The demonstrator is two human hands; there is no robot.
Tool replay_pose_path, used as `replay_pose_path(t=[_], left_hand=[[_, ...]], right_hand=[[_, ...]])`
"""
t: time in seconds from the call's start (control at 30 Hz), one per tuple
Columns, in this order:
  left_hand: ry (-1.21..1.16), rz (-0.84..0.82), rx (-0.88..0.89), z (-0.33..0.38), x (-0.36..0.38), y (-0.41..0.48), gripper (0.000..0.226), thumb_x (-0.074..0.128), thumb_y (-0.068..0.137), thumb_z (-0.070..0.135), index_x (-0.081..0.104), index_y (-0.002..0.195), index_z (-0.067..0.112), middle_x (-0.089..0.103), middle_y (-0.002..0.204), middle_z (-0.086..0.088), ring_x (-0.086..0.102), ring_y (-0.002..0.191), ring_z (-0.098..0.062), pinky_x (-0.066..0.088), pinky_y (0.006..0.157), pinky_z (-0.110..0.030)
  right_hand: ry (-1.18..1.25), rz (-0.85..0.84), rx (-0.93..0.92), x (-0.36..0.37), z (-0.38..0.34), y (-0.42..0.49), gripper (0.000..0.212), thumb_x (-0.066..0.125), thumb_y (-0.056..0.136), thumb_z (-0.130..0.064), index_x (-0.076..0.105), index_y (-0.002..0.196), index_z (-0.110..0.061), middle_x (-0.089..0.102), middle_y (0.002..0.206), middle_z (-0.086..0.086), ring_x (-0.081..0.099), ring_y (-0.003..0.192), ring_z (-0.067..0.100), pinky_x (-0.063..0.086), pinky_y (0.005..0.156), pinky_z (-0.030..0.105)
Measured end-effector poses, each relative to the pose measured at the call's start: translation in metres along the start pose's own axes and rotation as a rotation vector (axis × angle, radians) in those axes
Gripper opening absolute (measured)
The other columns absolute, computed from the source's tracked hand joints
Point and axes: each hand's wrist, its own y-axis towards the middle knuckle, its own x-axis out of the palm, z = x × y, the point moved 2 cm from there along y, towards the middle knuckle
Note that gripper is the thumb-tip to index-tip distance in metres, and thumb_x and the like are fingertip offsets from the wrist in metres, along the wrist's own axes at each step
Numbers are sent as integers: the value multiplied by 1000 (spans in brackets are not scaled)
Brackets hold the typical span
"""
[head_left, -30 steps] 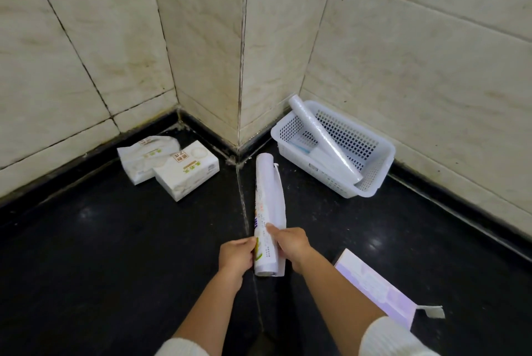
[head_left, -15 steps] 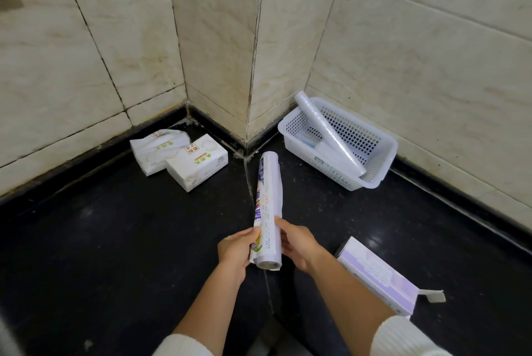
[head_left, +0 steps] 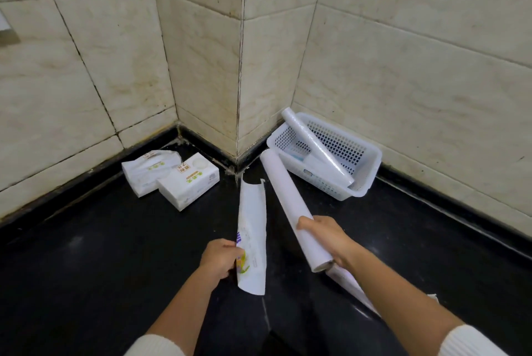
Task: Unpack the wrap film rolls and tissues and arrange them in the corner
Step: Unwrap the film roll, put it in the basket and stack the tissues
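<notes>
Plain white wrap film roll (head_left: 290, 211); white torn wrapper (head_left: 252, 237) printed with purple, yellow and green; glossy clear-white second roll (head_left: 316, 145); white perforated basket (head_left: 365, 165); white tissue packs (head_left: 188, 180) with green and orange print; glossy black floor (head_left: 86, 255); cream veined wall tiles (head_left: 403, 67); white ribbed cuffs (head_left: 472, 341).
</notes>
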Motion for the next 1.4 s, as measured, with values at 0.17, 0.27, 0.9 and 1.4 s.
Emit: replay_pose_path(t=[0.17,0.27,0.9,1.4], left_hand=[[458,174,289,77,5,17,63,64,82,32,40,138,16,47,134,-15,46,122,-33,41,97,-38],[475,191,448,131,27,26,57,64,81,32,46,133,19,48,129,-15,45,120,-33,40,98,-38],[858,287,754,196,120,129,59,26,101,44,18,152,16,8,162,-6,-8,149,-20,0,120,-32],[873,103,700,202,111,126,64,24,101,46,5,153,15,-7,162,-6,-18,147,-19,-6,118,-32]], right_hand=[[-131,105,-159,-70,-39,11,47,69,50,-49,68,85,-17,69,80,4,67,57,8,48,44,18],[-184,155,-218,-103,-72,28,42,69,54,-49,68,85,-20,69,79,1,65,59,9,45,41,14],[-559,170,-490,-138,-73,170,44,71,63,-32,65,106,-26,55,95,-3,54,83,14,43,65,20],[-801,359,-349,-120,-91,176,46,68,81,-29,58,124,-17,55,116,6,48,105,24,44,94,40]])
